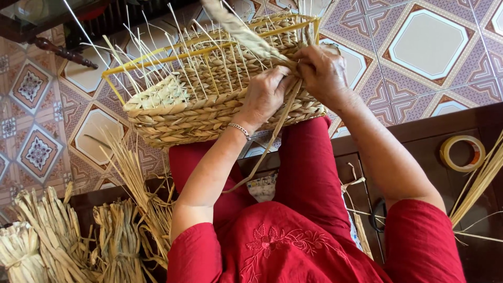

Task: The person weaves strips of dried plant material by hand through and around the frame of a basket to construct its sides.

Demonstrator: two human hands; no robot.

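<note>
A half-woven straw basket point(199, 107) on a yellow wire frame point(157, 58) rests on my lap, tilted on its side with many thin straw spokes sticking up. My left hand point(264, 94) presses on the basket's woven wall and pinches the strands at the rim. My right hand point(322, 71) grips a thick braided straw rope point(241, 31) where it meets the rim. The braid runs up and away past the frame's top. A loose straw strand point(272, 139) hangs down from my hands across my red trousers.
Bundles of dried straw point(78, 236) lie at the lower left on a dark wooden bench. A roll of tape point(462, 153) and more long straws point(479, 183) lie on the bench at the right. Patterned floor tiles point(424, 47) surround it.
</note>
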